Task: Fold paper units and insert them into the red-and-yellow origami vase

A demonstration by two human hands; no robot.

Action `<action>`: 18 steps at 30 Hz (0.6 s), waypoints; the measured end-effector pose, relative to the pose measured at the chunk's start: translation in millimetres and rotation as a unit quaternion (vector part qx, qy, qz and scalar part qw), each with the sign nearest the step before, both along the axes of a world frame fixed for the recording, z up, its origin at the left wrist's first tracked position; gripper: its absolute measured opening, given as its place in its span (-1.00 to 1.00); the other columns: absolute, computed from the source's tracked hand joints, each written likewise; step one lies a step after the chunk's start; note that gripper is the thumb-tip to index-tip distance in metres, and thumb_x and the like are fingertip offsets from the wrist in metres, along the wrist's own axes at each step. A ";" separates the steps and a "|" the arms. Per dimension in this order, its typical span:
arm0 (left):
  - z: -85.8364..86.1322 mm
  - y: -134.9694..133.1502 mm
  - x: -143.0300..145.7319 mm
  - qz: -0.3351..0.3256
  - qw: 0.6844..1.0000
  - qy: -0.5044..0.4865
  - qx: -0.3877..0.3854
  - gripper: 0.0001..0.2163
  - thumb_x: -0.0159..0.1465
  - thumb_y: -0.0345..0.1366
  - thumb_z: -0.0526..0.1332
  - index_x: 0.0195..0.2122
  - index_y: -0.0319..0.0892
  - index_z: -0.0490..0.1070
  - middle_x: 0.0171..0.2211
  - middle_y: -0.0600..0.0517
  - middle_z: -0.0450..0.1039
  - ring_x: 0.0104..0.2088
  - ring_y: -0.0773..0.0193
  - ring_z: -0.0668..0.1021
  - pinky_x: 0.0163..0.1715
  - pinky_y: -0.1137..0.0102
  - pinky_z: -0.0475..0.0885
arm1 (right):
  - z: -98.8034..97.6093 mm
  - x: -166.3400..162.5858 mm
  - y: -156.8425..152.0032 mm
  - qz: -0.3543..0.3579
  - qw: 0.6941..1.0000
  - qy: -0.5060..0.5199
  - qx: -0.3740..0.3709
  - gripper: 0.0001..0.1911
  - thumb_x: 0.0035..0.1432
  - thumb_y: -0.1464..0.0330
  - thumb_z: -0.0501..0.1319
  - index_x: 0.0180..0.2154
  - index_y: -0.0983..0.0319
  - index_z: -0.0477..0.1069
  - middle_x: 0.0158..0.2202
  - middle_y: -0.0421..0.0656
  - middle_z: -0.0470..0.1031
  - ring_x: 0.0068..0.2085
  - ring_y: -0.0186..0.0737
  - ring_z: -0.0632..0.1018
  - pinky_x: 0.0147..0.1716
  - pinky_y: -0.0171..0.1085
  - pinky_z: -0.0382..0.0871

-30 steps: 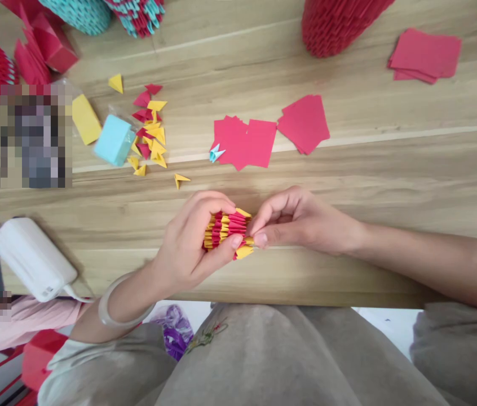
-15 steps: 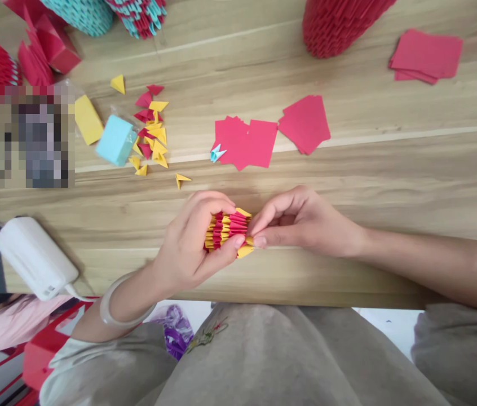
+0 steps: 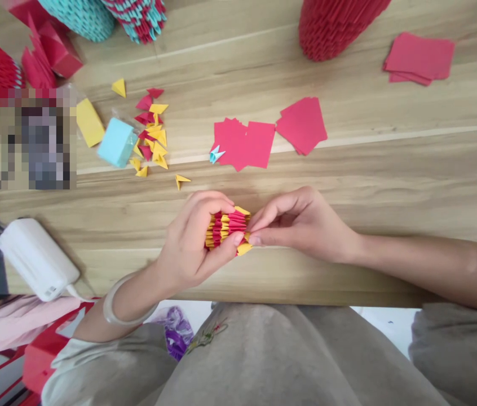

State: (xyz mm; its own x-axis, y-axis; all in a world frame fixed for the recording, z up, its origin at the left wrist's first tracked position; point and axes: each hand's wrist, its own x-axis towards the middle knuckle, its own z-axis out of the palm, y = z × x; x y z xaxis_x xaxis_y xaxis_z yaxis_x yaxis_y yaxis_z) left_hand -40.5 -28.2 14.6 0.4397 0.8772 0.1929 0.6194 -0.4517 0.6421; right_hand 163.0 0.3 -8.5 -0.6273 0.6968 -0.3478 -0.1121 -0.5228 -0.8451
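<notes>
Wrapped around a red-and-yellow 3D origami piece (image 3: 225, 226), my left hand (image 3: 190, 237) holds it just above the table near the front edge. Rows of folded paper make up the piece, with yellow points along its right end. My right hand (image 3: 301, 225) pinches a yellow folded paper triangle (image 3: 246, 237) at that end, partly hidden by the thumb and fingers. Beyond my left hand lies a loose yellow triangle (image 3: 182, 181). A pile of red and yellow folded triangles (image 3: 154, 132) is scattered farther back.
Red paper sheets (image 3: 251, 144) bear a small light-blue folded piece (image 3: 216, 154). More red paper stacks (image 3: 304, 127) lie to the right. Blue (image 3: 115, 142) and yellow paper packs (image 3: 90, 122) and a white adapter (image 3: 39, 258) are at left. A tall red origami body (image 3: 335, 25) stands behind.
Both hands stay almost in place, the right one still pinching at the right end of the origami piece. The whole view has shifted slightly.
</notes>
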 end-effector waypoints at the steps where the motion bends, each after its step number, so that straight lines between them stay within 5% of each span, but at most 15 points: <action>1: 0.2 0.0 0.1 0.000 1.000 0.000 0.001 -0.80 0.25 -0.30 0.20 -0.12 -0.18 0.29 -0.17 -0.06 0.43 -0.14 0.18 0.51 -0.14 0.28 0.44 | 0.1 0.5 1.6 0.010 1.000 -0.002 0.001 -0.76 -0.14 0.23 0.44 -0.48 0.28 0.55 -0.48 -0.17 0.59 -0.43 -0.31 0.58 -0.41 -0.31 0.50; 6: 1.0 -0.3 0.0 -0.003 1.000 0.003 0.003 -0.78 0.24 -0.29 0.21 -0.12 -0.20 0.29 -0.17 -0.09 0.42 -0.14 0.18 0.51 -0.13 0.27 0.44 | 1.6 2.9 10.1 0.065 0.998 -0.010 0.008 -0.79 -0.11 0.24 0.42 -0.48 0.25 0.56 -0.52 -0.20 0.56 -0.48 -0.35 0.54 -0.48 -0.34 0.46; 18: 0.2 -1.3 -0.4 0.002 0.999 0.011 0.030 -0.78 0.22 -0.30 0.23 -0.13 -0.19 0.29 -0.18 -0.08 0.43 -0.15 0.18 0.51 -0.14 0.26 0.45 | 4.3 0.7 4.5 0.025 0.999 -0.018 0.031 -0.83 -0.12 0.27 0.43 -0.51 0.23 0.55 -0.49 -0.20 0.58 -0.43 -0.30 0.58 -0.45 -0.33 0.49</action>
